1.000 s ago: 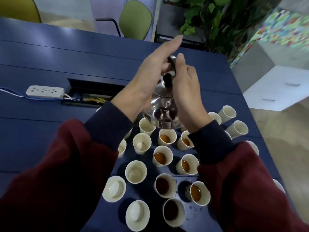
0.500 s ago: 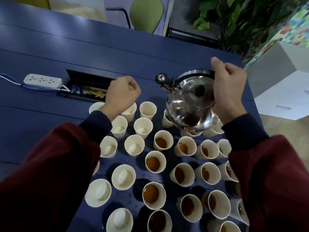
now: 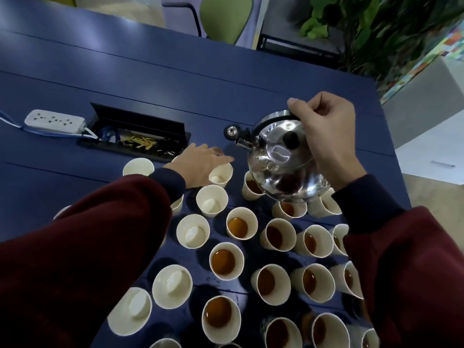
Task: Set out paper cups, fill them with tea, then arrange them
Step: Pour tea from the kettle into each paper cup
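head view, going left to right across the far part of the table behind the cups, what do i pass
power strip → open cable box → left hand reaching over the cups → kettle → right hand gripping the kettle's handle

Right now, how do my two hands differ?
Left hand has straight fingers, beside an empty cup; right hand is curled. Left hand holds nothing; right hand grips the kettle handle above filled cups. Both wear dark red sleeves with navy cuffs.
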`<action>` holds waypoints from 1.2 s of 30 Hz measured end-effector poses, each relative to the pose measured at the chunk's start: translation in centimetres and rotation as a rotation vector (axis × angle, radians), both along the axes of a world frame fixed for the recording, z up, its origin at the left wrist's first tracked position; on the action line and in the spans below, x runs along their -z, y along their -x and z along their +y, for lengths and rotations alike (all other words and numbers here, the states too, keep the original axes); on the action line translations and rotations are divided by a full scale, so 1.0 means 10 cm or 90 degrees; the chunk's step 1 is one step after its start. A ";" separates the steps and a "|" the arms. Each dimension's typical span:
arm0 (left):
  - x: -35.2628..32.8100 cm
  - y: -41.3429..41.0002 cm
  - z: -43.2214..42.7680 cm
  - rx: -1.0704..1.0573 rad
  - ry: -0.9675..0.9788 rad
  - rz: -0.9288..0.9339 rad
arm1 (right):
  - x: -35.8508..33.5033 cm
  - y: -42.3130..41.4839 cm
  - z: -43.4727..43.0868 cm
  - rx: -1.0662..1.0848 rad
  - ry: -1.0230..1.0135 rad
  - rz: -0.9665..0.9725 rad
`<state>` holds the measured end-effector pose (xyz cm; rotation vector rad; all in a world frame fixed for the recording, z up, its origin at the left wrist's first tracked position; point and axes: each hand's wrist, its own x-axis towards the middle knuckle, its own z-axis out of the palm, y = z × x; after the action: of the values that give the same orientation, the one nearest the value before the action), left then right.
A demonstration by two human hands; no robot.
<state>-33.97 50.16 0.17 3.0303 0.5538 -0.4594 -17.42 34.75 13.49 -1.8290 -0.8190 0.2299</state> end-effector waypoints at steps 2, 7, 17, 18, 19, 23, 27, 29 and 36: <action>0.02 -0.02 0.02 -0.006 0.021 -0.019 | 0.03 0.00 0.03 -0.003 -0.003 0.016; 0.07 0.04 0.07 -0.105 0.168 -0.159 | 0.04 0.00 0.04 0.005 0.002 0.020; -0.17 0.14 -0.04 -0.176 0.294 -0.391 | -0.06 0.15 -0.02 -0.017 0.028 -0.093; -0.20 0.15 -0.06 -0.173 0.289 -0.391 | -0.07 0.17 -0.03 -0.017 0.033 -0.104; -0.22 0.16 -0.07 -0.172 0.286 -0.391 | -0.08 0.19 -0.04 -0.016 0.038 -0.112; -0.26 0.20 -0.13 -0.171 0.280 -0.395 | -0.12 0.26 -0.06 -0.008 0.049 -0.132; -0.29 0.21 -0.17 -0.163 0.261 -0.389 | -0.14 0.32 -0.05 -0.012 0.065 -0.163; -0.29 0.20 -0.18 -0.162 0.254 -0.386 | -0.14 0.34 -0.04 -0.013 0.069 -0.175; -0.29 0.18 -0.21 -0.160 0.245 -0.376 | -0.14 0.29 -0.06 0.004 0.054 -0.156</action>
<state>-35.78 48.01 3.07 2.4955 0.6838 0.3006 -20.35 34.14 14.92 -1.9647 -0.9861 0.0367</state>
